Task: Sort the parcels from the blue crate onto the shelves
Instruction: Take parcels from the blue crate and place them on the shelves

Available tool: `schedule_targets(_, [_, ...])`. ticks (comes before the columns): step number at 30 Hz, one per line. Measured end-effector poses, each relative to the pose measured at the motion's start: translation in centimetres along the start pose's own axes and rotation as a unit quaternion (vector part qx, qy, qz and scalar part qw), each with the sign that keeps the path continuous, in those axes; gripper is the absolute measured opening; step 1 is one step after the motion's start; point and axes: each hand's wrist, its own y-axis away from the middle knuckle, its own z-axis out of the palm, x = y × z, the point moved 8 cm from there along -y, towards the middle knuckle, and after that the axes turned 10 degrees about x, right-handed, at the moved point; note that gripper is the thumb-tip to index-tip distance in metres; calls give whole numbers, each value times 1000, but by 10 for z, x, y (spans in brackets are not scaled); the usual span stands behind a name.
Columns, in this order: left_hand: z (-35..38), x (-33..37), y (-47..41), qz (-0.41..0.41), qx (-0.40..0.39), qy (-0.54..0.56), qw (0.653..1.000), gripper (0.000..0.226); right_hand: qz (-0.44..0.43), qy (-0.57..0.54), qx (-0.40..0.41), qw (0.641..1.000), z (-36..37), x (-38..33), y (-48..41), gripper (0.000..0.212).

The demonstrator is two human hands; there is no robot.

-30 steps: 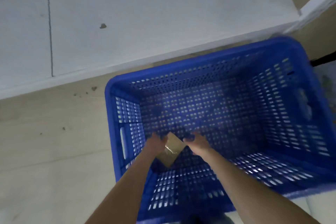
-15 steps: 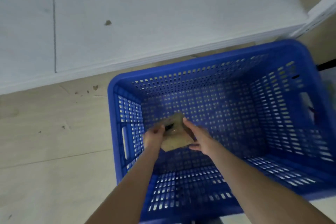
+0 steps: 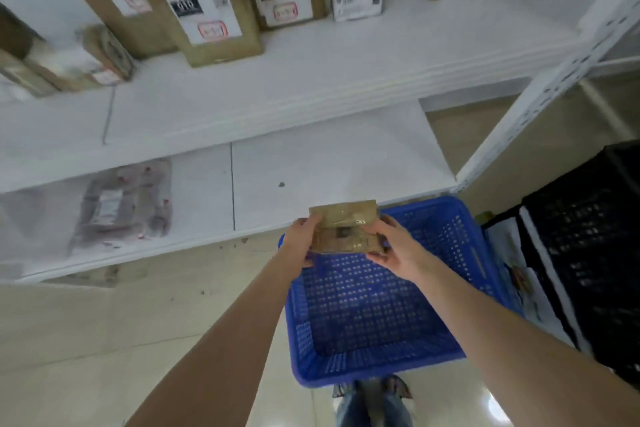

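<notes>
Fingers (image 3: 313,222) of both my hands pinch the parcel (image 3: 346,227) above the crate (image 3: 478,253); I should read its label before shelving.

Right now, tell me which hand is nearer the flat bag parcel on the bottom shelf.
Left. The left hand is on the parcel's side; the right hand is farther away, over the blue crate.

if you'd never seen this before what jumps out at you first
Two bare hands, left and right, hold a small brown parcel up at centre, above a blue crate that looks empty on the floor. Behind it, tall cardboard boxes with labels stand in a row on the upper white shelf. A flat clear-wrapped package lies on the lower shelf at left, and a black crate sits at the right edge.
</notes>
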Motion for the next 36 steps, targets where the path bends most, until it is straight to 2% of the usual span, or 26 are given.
schedule_targets(4, [-19, 52, 75, -26, -64, 46, 997, 56, -38, 10, -68, 997, 15, -56, 71, 60])
schedule_targets(7, [-30, 93, 118, 12, -79, 98, 992, 45, -99, 80, -101, 987, 22, -96, 119, 67])
schedule_targets(9, [-41, 118, 142, 57, -67, 117, 989, 37, -114, 88, -117, 983, 25, -119, 148, 70])
schedule_targets(12, [-57, 149, 175, 133, -46, 117, 983, 35, -108, 30, -144, 983, 32, -149, 193, 56])
schedule_targets(17, [-74, 188, 225, 210, -83, 145, 963, 27, -123, 31, -103, 986, 41, -183, 247, 27])
schedule_targets(20, [-82, 201, 245, 225, -93, 121, 962, 23, -169, 42, -87, 981, 43, -203, 265, 22])
schedule_targets(23, [-90, 214, 264, 242, -84, 116, 960, 23, -207, 40, -107, 972, 49, -221, 282, 24])
schedule_targets(25, [-96, 228, 274, 266, -67, 112, 955, 26, -214, 50, -122, 968, 51, -230, 292, 28])
schedule_targets(29, [-120, 264, 292, 297, 13, 142, 944, 48, -224, 91, -126, 962, 58, -241, 310, 43])
schedule_targets(33, [-128, 286, 310, 342, 46, 143, 928, 62, -234, -69, -129, 961, 72, -248, 322, 38])
schedule_targets(36, [-111, 281, 315, 322, -15, 112, 940, 83, -229, -105, -158, 955, 86, -246, 330, 28])
